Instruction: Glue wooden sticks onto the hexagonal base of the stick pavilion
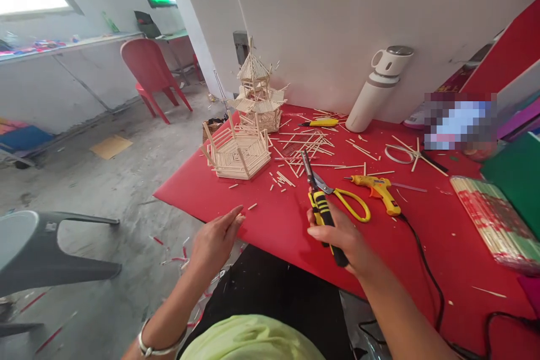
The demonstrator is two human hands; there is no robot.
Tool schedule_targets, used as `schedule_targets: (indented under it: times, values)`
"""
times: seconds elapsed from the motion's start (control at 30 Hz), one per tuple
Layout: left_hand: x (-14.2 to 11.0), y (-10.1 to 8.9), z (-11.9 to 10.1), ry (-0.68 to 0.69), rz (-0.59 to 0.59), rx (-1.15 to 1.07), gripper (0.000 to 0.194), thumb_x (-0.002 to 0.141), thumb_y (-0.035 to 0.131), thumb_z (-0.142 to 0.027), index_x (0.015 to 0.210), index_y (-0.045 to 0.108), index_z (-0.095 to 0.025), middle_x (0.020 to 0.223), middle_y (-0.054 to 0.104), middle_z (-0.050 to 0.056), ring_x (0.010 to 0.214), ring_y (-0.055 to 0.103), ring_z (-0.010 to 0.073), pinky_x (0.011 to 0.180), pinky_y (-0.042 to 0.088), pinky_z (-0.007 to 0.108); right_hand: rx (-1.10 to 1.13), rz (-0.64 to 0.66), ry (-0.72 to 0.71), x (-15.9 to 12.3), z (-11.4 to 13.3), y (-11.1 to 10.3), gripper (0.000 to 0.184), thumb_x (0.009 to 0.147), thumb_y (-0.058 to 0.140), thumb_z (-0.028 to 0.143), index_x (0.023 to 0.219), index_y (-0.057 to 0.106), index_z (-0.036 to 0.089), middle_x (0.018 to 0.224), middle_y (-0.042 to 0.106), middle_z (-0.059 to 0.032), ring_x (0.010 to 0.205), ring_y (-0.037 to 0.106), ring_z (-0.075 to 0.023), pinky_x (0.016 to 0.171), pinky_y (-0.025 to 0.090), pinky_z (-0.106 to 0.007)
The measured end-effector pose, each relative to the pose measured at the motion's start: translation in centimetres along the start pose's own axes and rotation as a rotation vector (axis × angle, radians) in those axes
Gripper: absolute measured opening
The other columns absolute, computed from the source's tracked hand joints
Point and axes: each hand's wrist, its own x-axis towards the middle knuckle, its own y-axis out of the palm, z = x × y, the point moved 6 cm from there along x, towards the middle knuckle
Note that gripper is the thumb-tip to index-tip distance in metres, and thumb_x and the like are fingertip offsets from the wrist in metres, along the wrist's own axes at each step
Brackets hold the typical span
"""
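Note:
My right hand (348, 236) is wrapped round pliers (323, 209) with yellow and black handles, their long metal jaws pointing up and away over the table. My left hand (215, 244) is at the table's front edge, index finger and thumb pressed together; whatever is between them is too small to make out. Just past those fingertips lies a short cut stick (252, 206). Beyond it stands a six-sided stick base (240, 154) with upright posts. A tiered stick pagoda (257, 93) rises behind that base.
Yellow-handled scissors (352, 205) and a yellow glue gun (379, 191) with a black cord lie right of the pliers on the red table (287, 242). Loose sticks (310, 143) spread across the middle. A white flask (373, 93) and a bag of sticks (493, 219) are further right.

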Motion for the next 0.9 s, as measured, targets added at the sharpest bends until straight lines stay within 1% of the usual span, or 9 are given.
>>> schedule_targets:
  times: [0.07,0.13,0.2,0.27,0.33,0.43,0.57,0.7,0.9]
  values:
    - [-0.4,0.2,-0.4,0.042,-0.027,0.016,0.049,0.097,0.034,-0.046,0.122,0.07,-0.023,0.103,0.075,0.009,0.094,0.069,0.0234,0.079,0.051,0.031,-0.179,-0.11,-0.037,1.5,-0.5,-0.3,0.068,0.075,0.063,0.039,0.138,0.046,0.02,0.102,0.063,-0.0062,0.094,0.061,-0.0245,0.084,0.051,-0.039]
    - [-1.0,0.7,-1.0,0.122,-0.033,-0.013,0.048,0.097,0.034,-0.041,0.117,0.072,-0.019,0.092,0.072,0.01,0.082,0.068,0.0212,0.072,0.051,0.03,-0.404,-0.217,-0.14,2.9,-0.8,-0.1,0.08,0.075,0.062,0.039,0.147,0.036,0.017,0.118,0.06,-0.0103,0.11,0.057,-0.0279,0.093,0.047,-0.042]
    - [-1.7,1.5,-1.4,0.166,-0.034,-0.081,0.043,0.095,0.039,-0.039,0.11,0.074,-0.018,0.077,0.067,0.006,0.064,0.063,0.0174,0.061,0.049,0.027,-0.627,-0.296,-0.259,3.8,-1.0,0.4,0.086,0.075,0.061,0.038,0.151,0.029,0.013,0.13,0.055,-0.0152,0.12,0.051,-0.0307,0.098,0.044,-0.044]
    - [-2.2,2.4,-1.4,0.126,-0.052,-0.167,0.035,0.094,0.045,-0.037,0.101,0.075,-0.02,0.071,0.065,0.003,0.056,0.059,0.0141,0.055,0.046,0.024,-0.802,-0.323,-0.354,4.1,-1.2,1.0,0.088,0.076,0.06,0.036,0.153,0.025,0.011,0.131,0.053,-0.0175,0.121,0.05,-0.0319,0.098,0.044,-0.044]
    - [-2.6,3.2,-1.4,0.055,-0.078,-0.18,0.026,0.091,0.05,-0.034,0.09,0.073,-0.021,0.068,0.065,0.001,0.054,0.058,0.0128,0.054,0.044,0.023,-0.912,-0.321,-0.416,4.1,-1.4,1.4,0.087,0.077,0.059,0.033,0.154,0.023,0.012,0.127,0.055,-0.017,0.117,0.051,-0.0317,0.096,0.045,-0.044]
    - [-2.8,4.1,-2.2,0.059,-0.114,-0.077,0.02,0.089,0.054,-0.031,0.079,0.069,-0.023,0.071,0.067,0.001,0.06,0.059,0.0137,0.058,0.043,0.024,-0.965,-0.324,-0.428,4.0,-1.5,1.4,0.086,0.077,0.059,0.03,0.154,0.022,0.013,0.122,0.056,-0.0157,0.113,0.052,-0.0321,0.094,0.045,-0.044]
    - [-3.2,4.6,-3.6,0.149,-0.167,-0.054,0.021,0.09,0.052,-0.027,0.079,0.07,-0.023,0.081,0.065,0.003,0.063,0.058,0.0131,0.06,0.044,0.024,-0.969,-0.329,-0.401,4.2,-1.6,1.1,0.087,0.077,0.06,0.03,0.154,0.021,0.015,0.12,0.055,-0.0152,0.11,0.051,-0.0329,0.092,0.044,-0.044]
    - [-3.5,5.3,-3.7,0.132,-0.191,-0.048,0.02,0.091,0.052,-0.026,0.082,0.069,-0.022,0.077,0.062,0.002,0.064,0.057,0.0137,0.061,0.044,0.025,-0.998,-0.322,-0.416,4.3,-1.6,1.1,0.085,0.079,0.058,0.032,0.153,0.022,0.012,0.12,0.054,-0.0154,0.11,0.05,-0.0317,0.093,0.043,-0.042]
    - [-3.4,5.7,-4.1,0.118,-0.258,0.028,0.021,0.09,0.052,-0.023,0.073,0.065,-0.022,0.075,0.061,0.003,0.074,0.057,0.0183,0.069,0.046,0.03,-1.008,-0.306,-0.395,4.3,-1.7,1.0,0.087,0.079,0.059,0.032,0.154,0.02,0.012,0.12,0.054,-0.0157,0.11,0.049,-0.0321,0.09,0.043,-0.042]
